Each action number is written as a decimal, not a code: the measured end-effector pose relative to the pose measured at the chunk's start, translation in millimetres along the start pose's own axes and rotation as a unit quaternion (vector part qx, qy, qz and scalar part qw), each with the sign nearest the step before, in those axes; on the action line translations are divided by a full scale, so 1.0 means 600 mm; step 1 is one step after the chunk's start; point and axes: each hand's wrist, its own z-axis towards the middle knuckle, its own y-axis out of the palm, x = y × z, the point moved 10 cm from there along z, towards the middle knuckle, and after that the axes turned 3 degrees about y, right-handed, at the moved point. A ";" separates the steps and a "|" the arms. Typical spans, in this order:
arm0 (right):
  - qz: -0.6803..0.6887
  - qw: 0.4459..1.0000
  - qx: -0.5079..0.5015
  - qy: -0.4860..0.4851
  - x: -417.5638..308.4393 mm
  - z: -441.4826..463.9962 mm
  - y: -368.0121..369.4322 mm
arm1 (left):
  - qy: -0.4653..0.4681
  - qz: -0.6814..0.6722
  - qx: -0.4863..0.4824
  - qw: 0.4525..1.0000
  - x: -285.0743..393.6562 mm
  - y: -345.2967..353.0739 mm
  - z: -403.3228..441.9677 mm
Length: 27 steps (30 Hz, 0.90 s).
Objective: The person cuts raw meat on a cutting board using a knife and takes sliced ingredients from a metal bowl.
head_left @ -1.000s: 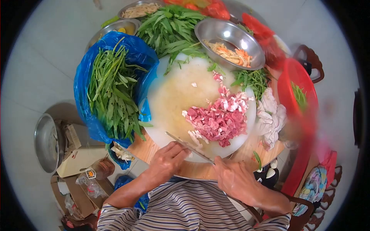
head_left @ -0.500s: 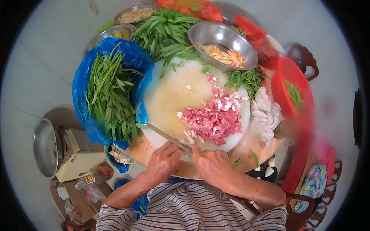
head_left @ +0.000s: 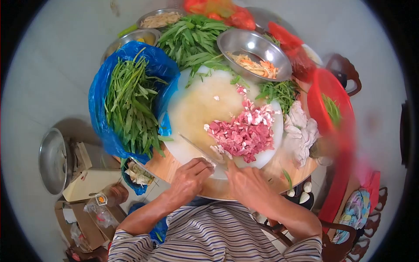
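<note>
A round white cutting board point(head_left: 187, 109) bears a heap of chopped pink meat point(head_left: 246, 135) on its right half. At the board's near edge my right hand point(head_left: 246, 181) is closed around the handle end of a knife point(head_left: 194, 145), whose blade points up and to the left. My left hand point(head_left: 190, 177) is closed beside the blade, its curled fingers on a small pale piece of meat point(head_left: 210, 162). Some pale strips lie just beyond the blade, near the heap.
Left of the board, a blue bag point(head_left: 98, 109) holds leafy greens point(head_left: 131, 105). Behind are more greens point(head_left: 192, 39) and a steel bowl point(head_left: 279, 56) with shredded vegetables. On the right are a white cloth point(head_left: 301, 135) and a red basket point(head_left: 316, 96).
The knife has shifted between frames and its blade now slants more steeply. My right hand has moved left since the earliest frame. A pale piece now shows at my left fingertips.
</note>
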 end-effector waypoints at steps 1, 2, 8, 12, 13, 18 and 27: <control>0.001 1.000 0.004 -0.002 0.005 0.016 0.007 | 0.010 -0.001 -0.005 1.000 0.002 -0.001 0.000; 0.014 0.999 0.036 -0.011 0.009 0.030 0.008 | 0.011 0.002 -0.005 1.000 0.003 -0.005 0.001; 0.015 0.999 0.032 0.003 -0.009 -0.013 -0.033 | -0.062 -0.094 0.066 0.991 -0.025 -0.036 -0.012; -0.025 0.999 0.016 -0.021 -0.021 -0.034 -0.015 | 0.001 -0.060 0.046 0.997 -0.014 -0.037 -0.009; -0.024 0.999 0.015 -0.020 -0.019 -0.035 -0.012 | 0.025 -0.050 0.019 0.998 -0.005 -0.028 -0.006; -0.054 0.998 -0.012 -0.028 -0.003 -0.055 0.000 | 0.015 -0.027 -0.001 1.000 -0.004 -0.016 -0.005; -0.034 0.998 -0.012 -0.047 -0.043 0.019 0.004 | -0.010 -0.034 -0.027 0.999 -0.008 -0.007 -0.004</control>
